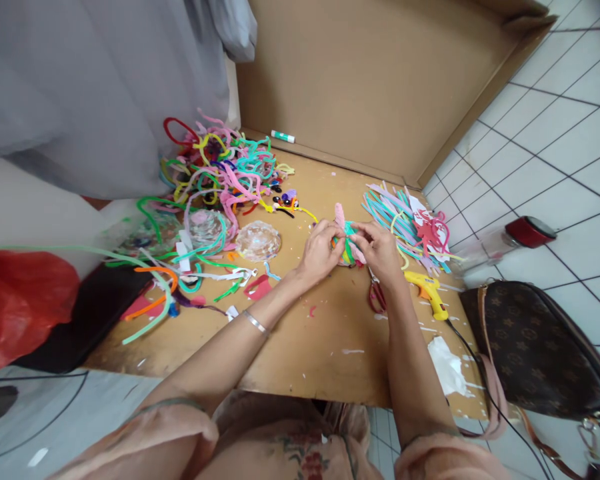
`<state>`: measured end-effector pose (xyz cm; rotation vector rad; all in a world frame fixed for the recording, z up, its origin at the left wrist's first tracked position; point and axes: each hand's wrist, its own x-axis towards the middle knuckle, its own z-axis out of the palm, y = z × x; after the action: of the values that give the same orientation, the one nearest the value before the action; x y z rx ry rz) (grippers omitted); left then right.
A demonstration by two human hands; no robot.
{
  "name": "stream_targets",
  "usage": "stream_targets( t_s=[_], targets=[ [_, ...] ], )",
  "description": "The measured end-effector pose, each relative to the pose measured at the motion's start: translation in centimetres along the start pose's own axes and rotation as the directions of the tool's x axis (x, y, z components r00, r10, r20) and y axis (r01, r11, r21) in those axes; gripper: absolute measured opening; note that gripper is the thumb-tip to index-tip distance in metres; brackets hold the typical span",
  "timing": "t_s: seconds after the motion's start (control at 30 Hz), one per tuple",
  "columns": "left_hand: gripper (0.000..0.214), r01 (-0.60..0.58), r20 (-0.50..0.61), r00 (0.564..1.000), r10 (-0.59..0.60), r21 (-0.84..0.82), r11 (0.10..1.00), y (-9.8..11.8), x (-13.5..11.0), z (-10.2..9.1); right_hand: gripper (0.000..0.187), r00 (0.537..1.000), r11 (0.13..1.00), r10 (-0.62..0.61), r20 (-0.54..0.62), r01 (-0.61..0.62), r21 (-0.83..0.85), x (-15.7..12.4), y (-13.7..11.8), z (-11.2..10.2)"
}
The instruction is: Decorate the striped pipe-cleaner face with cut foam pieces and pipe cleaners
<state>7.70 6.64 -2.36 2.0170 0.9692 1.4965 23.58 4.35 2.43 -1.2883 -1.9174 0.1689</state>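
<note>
One tan worktop point(290, 360): tangled pipe-cleaner heap point(230, 180), far left; straighter pipe-cleaner bundle point(386, 209), right side; left hand point(322, 252) and right hand point(380, 249), above the middle — both pinching the multicoloured pipe-cleaner piece point(348, 243) between them — and one green-and-white tube point(283, 137), far edge.

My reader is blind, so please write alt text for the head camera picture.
A person's left hand and right hand hold a colourful fuzzy craft over a brown table. Tangled pipe cleaners lie to the left; red-handled scissors, a yellow glue gun and a brown bag are to the right.
</note>
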Motion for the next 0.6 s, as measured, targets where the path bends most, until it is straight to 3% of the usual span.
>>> stream_targets(
  t_s=[0.13, 0.27, 0.6],
  targets=[
    [0.007, 0.003, -0.002, 1.0, -0.003, 0.0, 1.0, 0.0, 0.1, -0.1, 0.017, 0.998, 0.996, 0.058, 0.0, -0.058, 0.071, 0.0, 0.3, -0.1],
    [0.007, -0.004, -0.002, 1.0, 0.004, -0.007, 1.0, 0.1, 0.1, -0.1, 0.006, 0.999, 0.999, 0.047, 0.005, -0.047, 0.024, 0.0, -0.1, -0.2],
    [0.008, 0.004, 0.015, 1.0, -0.004, -0.008, 1.0, 0.3, 0.0, -0.1, 0.019, 1.0, 0.982, 0.009, 0.023, -0.005, -0.19, 0.1, -1.1, 0.2]
  ],
)
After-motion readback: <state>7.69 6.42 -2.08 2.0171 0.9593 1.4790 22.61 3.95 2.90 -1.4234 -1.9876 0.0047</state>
